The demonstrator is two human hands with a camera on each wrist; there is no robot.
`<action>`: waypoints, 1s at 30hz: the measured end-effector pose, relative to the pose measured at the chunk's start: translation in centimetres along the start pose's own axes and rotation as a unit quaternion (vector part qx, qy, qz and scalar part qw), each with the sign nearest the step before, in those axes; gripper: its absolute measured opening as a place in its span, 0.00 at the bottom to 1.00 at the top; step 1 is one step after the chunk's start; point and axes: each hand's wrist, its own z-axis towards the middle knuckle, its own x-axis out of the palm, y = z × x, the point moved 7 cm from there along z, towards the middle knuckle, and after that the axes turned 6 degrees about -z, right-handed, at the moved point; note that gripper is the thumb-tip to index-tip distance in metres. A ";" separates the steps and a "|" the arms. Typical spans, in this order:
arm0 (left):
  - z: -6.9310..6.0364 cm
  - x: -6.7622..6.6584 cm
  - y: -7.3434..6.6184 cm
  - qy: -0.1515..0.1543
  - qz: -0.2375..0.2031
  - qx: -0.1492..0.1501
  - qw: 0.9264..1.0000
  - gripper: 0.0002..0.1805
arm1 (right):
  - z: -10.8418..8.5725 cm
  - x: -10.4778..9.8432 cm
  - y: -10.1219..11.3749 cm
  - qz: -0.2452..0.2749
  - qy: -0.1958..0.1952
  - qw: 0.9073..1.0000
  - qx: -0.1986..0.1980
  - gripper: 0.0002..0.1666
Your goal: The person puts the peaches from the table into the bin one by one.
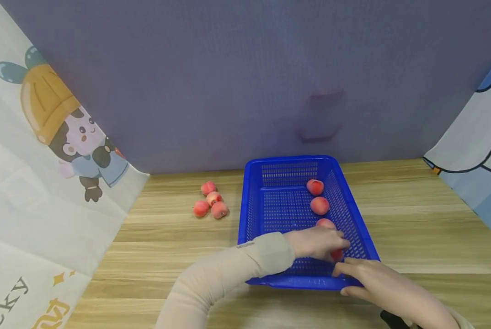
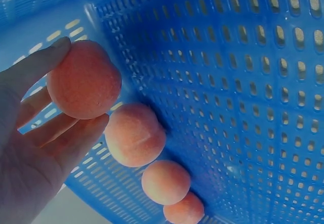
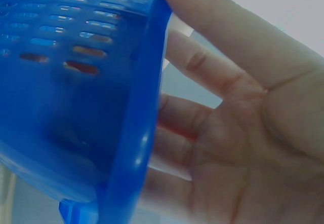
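Wood-grain tabletop [image 1: 155,237], grey backdrop behind: four loose peaches [image 1: 214,198] cluster left of your hands. Inside the blue basket [image 1: 251,205], your left hand [image 1: 319,242] grips a peach [image 2: 83,79] in its fingertips, behind three lined-up peaches [image 1: 319,205], apparently keeping their row neat. Your right hand [image 1: 373,279] holds the near right corner, likely steadying it.

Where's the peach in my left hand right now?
In the head view, the left hand holds that peach inside the blue basket, toward its near right corner, beside a row of three peaches.

"cky" on white cloth [image 1: 44,219]; sleeve [image 1: 225,274] txt illeg.
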 end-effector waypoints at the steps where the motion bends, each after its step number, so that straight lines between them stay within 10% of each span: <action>1: 0.1 0.1 0.0 0.002 -0.001 0.000 1.000 0.20 | 0.0 0.0 0.0 -0.001 -0.003 1.000 -0.003 0.12; 30: 1.1 1.6 0.2 0.051 -0.033 -0.039 0.997 0.25 | -0.1 -0.3 0.3 0.001 -0.026 1.000 -0.015 0.11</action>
